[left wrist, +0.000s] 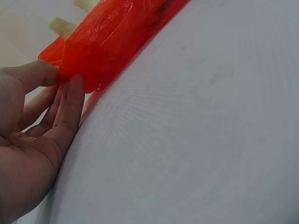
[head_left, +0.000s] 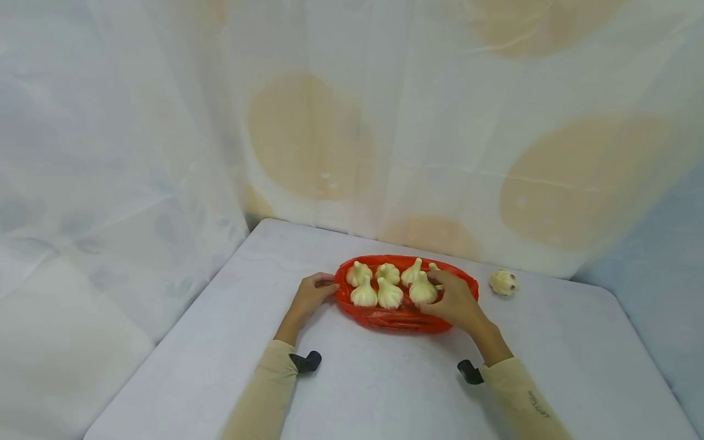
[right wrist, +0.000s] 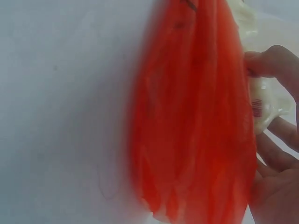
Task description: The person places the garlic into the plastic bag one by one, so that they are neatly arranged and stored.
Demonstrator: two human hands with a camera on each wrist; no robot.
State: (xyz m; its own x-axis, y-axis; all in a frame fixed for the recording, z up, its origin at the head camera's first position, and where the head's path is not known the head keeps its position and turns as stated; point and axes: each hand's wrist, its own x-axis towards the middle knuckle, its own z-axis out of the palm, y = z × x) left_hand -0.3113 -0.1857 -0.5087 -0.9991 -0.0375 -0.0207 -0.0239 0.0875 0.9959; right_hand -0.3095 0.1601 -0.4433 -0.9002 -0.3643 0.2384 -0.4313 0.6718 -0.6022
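Note:
An oval container covered in red plastic [head_left: 379, 319] sits on the table with several pale garlic bulbs standing in it, stems up. My left hand [head_left: 307, 300] pinches its left end; in the left wrist view the thumb and fingers [left wrist: 74, 100] meet at the red edge. At the right front of the container, my right hand [head_left: 461, 304] grips a garlic bulb [head_left: 422, 289] between thumb and fingers. That bulb [right wrist: 261, 105] shows partly behind the red side in the right wrist view. Another bulb beside the right fingers is mostly hidden by them.
One more garlic bulb [head_left: 503, 282] lies on the white-covered table [head_left: 374, 385], right of the container. A patterned curtain [head_left: 423, 153] hangs along the table's back edge. Pale sheeting [head_left: 110, 201] hangs at the left side. Each sleeve carries a black wrist camera [head_left: 307, 362].

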